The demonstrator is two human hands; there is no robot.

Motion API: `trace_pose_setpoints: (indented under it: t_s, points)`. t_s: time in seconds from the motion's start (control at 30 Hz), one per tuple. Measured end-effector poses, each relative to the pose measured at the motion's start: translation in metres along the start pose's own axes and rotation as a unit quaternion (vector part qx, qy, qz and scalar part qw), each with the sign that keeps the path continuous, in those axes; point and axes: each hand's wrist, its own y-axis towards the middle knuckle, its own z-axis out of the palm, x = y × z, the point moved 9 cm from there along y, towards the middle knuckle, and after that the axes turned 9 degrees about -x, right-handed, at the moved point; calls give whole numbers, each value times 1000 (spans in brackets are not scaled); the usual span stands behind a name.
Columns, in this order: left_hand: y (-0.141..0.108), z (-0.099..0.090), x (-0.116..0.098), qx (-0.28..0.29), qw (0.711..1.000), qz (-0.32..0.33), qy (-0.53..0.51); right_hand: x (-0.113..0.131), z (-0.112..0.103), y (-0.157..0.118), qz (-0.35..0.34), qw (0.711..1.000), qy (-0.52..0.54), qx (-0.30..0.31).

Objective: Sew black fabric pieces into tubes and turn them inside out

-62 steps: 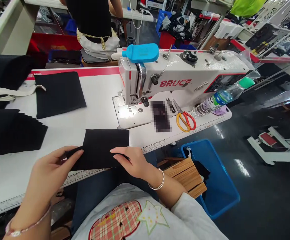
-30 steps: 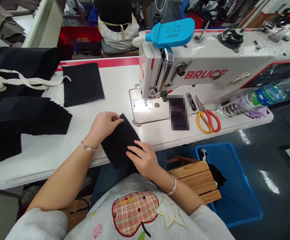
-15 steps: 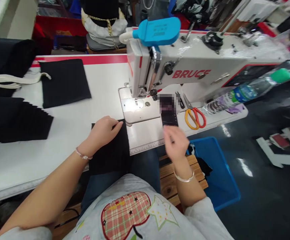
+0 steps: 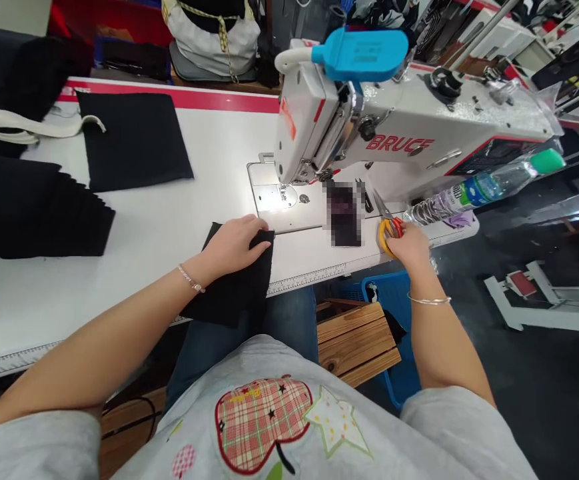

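Note:
My left hand [image 4: 239, 245] rests on a black fabric piece [image 4: 234, 293] at the table's front edge, thumb and fingers closed around its upper part. The cloth hangs over the edge onto my lap. At the right, my right hand [image 4: 410, 245] is closed on the handles of the scissors [image 4: 386, 230], which have one yellow and one red loop and lie with their blades toward the machine. A phone-like dark object [image 4: 345, 215], partly blurred out, lies left of the scissors. Small black snips [image 4: 365, 196] are beside it.
The white sewing machine [image 4: 399, 127] stands behind my hands. A water bottle [image 4: 484, 188] leans at the right. On the left are a square black piece [image 4: 136, 140], a stack of black pieces [image 4: 34, 210] and a white strap [image 4: 14, 123]. A blue bin [image 4: 403, 373] and wooden stool [image 4: 359, 340] are below.
My right hand has moved right, from below the dark object to the scissors, and taken hold of their handles. The black fabric under my left hand has shifted slightly and its top edge is bunched.

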Motion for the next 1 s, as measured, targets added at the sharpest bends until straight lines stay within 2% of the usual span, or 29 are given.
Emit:
trace_pose_setpoints:
  t_s: [0.13,0.2,0.27,0.37,0.47,0.53,0.63,0.8,0.9,1.0]
  points:
    - [8,-4,7,-23,998,-63,-4,1,-21,-46,38,996,74,-39]
    - [12,-4,7,-12,997,-81,-15,8,-23,-83,75,971,224,-42]
    - [13,-5,7,-10,996,-84,-32,30,-8,-123,66,931,357,44]
    - [11,-7,6,-21,995,-67,-70,57,9,-174,39,917,381,110]
    - [7,-3,5,-24,991,-53,-120,79,30,-208,-13,890,406,210]
    - [4,-1,4,-19,987,-48,-152,84,40,-218,-24,881,397,257]
    - [2,2,-1,-2,981,-41,-188,86,47,-217,-25,883,360,301]
    - [-1,3,-6,26,967,-46,-250,96,46,-206,-63,894,283,341]
    - [0,5,-5,38,965,-52,-254,100,45,-202,-93,891,255,365]
    - [1,7,-4,39,967,-54,-245,102,40,-192,-110,896,230,363]
